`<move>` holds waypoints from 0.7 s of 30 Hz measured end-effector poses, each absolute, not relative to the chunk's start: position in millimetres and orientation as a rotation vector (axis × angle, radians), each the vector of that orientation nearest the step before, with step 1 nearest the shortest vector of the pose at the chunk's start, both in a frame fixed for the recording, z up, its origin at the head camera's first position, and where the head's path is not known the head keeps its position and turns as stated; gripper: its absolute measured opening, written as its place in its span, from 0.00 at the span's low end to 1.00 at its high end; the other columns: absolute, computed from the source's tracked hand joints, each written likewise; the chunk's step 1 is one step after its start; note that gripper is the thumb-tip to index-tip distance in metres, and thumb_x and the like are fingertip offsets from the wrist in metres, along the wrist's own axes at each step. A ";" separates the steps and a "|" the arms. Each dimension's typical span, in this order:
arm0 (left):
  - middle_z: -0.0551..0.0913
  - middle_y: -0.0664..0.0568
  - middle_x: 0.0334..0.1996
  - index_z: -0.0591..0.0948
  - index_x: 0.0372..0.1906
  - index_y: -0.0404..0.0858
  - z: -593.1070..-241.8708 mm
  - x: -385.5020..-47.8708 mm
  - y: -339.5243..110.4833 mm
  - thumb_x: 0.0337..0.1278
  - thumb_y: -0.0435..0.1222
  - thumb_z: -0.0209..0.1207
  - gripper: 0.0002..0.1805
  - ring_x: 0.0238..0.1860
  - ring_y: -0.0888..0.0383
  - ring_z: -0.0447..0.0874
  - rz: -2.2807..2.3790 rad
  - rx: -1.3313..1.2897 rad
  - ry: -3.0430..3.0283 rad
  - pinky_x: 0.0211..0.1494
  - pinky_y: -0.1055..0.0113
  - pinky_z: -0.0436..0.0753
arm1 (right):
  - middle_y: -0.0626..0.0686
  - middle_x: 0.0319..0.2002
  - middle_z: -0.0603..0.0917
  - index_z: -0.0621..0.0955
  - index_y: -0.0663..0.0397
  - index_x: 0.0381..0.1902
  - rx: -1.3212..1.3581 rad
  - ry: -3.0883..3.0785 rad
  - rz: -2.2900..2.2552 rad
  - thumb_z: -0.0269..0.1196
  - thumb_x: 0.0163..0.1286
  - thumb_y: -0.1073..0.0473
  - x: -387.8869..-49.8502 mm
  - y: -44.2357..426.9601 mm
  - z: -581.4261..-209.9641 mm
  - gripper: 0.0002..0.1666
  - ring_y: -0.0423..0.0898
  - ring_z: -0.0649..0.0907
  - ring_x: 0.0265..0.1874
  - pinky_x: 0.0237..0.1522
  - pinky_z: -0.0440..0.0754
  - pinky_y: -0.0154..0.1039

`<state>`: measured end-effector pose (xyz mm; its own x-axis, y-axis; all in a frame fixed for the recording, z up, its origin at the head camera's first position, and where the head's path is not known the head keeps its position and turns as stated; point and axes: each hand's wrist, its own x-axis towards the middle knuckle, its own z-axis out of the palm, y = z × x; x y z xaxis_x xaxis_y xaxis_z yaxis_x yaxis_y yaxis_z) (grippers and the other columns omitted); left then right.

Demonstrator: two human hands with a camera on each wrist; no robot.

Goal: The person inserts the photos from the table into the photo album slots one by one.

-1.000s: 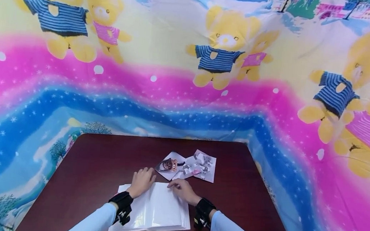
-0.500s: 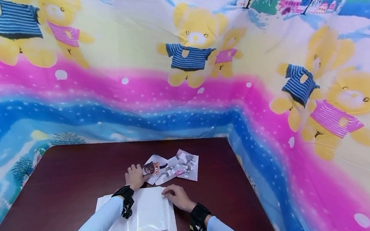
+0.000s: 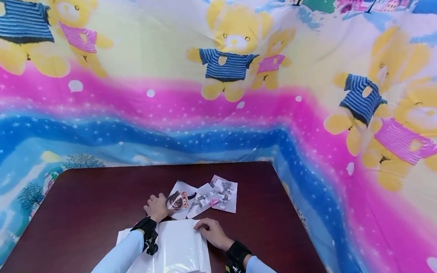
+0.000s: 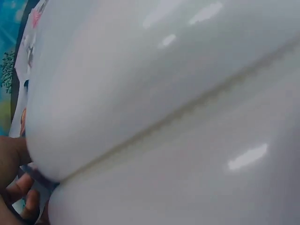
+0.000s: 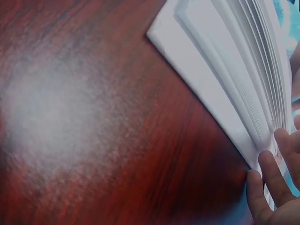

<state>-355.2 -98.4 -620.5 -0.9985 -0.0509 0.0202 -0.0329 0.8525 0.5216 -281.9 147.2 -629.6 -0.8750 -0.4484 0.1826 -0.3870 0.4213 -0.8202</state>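
Grip's unclear: R hand (image 3: 213, 233) bends its fingers at the top R corner of the open photo album (image 3: 178, 248), L hand (image 3: 156, 207) lies palm-down by the cat photo (image 3: 179, 202), can't tell if either pinches. Album's on the dk. red-brown table (image 3: 84, 211), w/ glossy white pages (image 4: 117, 70), thick stack on R.

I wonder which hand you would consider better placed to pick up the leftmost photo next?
Probably the left hand, which is at the edge of the leftmost photo; the right hand is at the album.
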 end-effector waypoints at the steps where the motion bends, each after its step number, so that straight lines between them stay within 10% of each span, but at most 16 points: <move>1: 0.72 0.26 0.41 0.73 0.44 0.25 -616.4 -354.0 -100.7 0.45 0.39 0.75 0.29 0.45 0.29 0.73 -0.856 0.049 -2.980 0.47 0.33 0.69 | 0.52 0.41 0.85 0.86 0.59 0.39 -0.754 2.597 -1.463 0.57 0.71 0.71 -283.4 147.1 -628.2 0.10 0.45 0.82 0.44 0.47 0.78 0.37; 10: 0.81 0.50 0.27 0.76 0.37 0.33 -585.0 -340.6 -122.9 0.59 0.29 0.64 0.07 0.29 0.51 0.79 -1.143 -0.174 -2.796 0.38 0.49 0.71 | 0.67 0.44 0.84 0.83 0.73 0.41 -0.733 2.491 -1.576 0.54 0.66 0.79 -278.6 143.0 -581.9 0.11 0.64 0.81 0.47 0.48 0.79 0.40; 21: 0.84 0.49 0.30 0.78 0.36 0.36 -564.3 -295.6 -122.9 0.55 0.28 0.68 0.09 0.31 0.54 0.84 -1.427 -0.133 -2.480 0.37 0.63 0.79 | 0.74 0.48 0.78 0.69 0.75 0.59 -0.543 2.303 -1.903 0.61 0.69 0.72 -298.8 119.0 -585.0 0.23 0.52 0.81 0.39 0.38 0.79 0.33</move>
